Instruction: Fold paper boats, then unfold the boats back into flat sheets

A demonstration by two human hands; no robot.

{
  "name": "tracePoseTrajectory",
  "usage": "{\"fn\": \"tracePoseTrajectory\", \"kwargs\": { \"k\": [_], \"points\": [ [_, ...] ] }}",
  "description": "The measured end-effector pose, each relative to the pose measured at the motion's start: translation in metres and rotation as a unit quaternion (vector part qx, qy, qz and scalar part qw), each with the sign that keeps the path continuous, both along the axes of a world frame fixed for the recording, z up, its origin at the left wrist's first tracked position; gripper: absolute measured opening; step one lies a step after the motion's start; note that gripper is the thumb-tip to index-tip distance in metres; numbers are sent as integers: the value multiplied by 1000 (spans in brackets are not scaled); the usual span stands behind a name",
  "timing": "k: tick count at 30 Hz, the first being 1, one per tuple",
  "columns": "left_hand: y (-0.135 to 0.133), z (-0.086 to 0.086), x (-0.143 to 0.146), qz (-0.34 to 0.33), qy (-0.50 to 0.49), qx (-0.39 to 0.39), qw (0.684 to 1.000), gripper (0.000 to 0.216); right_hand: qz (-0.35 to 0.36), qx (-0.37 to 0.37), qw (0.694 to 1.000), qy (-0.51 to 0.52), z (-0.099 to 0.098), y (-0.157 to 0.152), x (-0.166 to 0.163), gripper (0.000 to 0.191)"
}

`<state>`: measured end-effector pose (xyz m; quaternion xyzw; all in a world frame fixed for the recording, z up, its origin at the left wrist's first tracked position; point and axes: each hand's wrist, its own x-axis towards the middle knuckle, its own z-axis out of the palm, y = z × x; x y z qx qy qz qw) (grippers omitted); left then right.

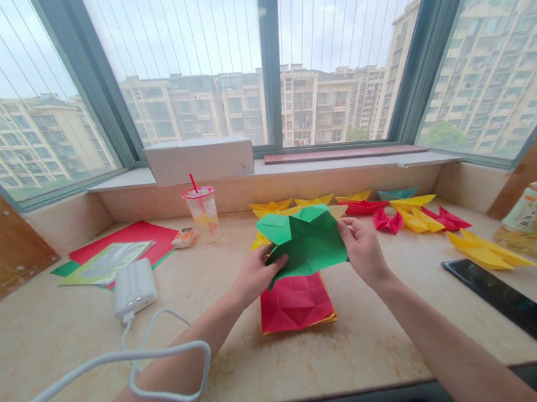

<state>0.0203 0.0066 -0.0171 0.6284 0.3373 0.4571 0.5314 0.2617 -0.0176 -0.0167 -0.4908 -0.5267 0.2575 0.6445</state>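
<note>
both hands hold a partly folded green paper (307,238) up above the counter (47,339), over a stack of red paper (294,302). the left hand (256,278) pinches its lower left edge, fingers closed with the thumb on top. the right hand (364,248) grips the right edge, fingers curled tight on it. folded yellow and red paper shapes (414,219) lie behind and to the right. a plastic cup (202,213) stands to the left, near a white power bank (134,287).
</note>
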Motion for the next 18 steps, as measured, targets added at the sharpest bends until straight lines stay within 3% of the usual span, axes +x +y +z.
{"fn": "tracePoseTrajectory", "kwargs": {
  "k": [4, 7, 18],
  "points": [
    [-6, 9, -3, 49, 41, 10, 998, 33, -36, 41, 993, -108, -4, -5, -5, 39],
    [-6, 9, -6, 65, 23, -2, 998, 39, -17, 55, 991, -123, -4, -10, -8, 35],
    [0, -1, -2, -32, -202, -99, 974, 55, 23, 48, 996, 77, 6, -5, -6, 34]
  ]
}}
